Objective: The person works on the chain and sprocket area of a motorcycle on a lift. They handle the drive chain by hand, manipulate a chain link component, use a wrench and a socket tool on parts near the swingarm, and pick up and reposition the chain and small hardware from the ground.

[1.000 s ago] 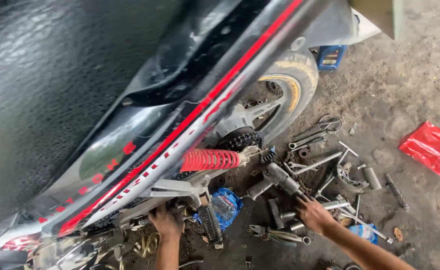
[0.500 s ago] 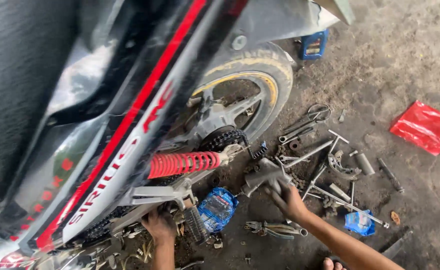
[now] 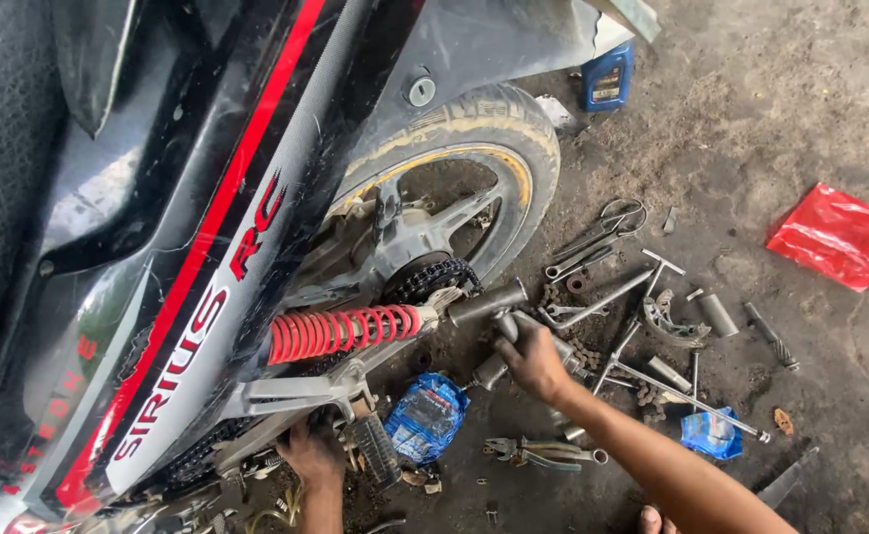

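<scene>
A black, silver and red motorcycle (image 3: pixel 207 227) fills the left of the head view, its rear wheel (image 3: pixel 474 168) on the dirt. Below the red shock spring (image 3: pixel 341 331), my left hand (image 3: pixel 313 453) grips the frame by the footrest (image 3: pixel 375 450). My right hand (image 3: pixel 533 361) is closed around a grey metal part (image 3: pixel 514 326) just behind the wheel's chain sprocket (image 3: pixel 430 277).
Wrenches, bars and pliers (image 3: pixel 538 452) lie scattered on the dirt right of the wheel. A crumpled blue packet (image 3: pixel 427 415), a smaller blue packet (image 3: pixel 711 433), a red plastic bag (image 3: pixel 835 235) and a blue oil bottle (image 3: pixel 608 74) sit around them.
The view has shifted toward the wheel. My right hand moved left from the scattered tools to the metal part near the sprocket. My left hand stays under the frame.
</scene>
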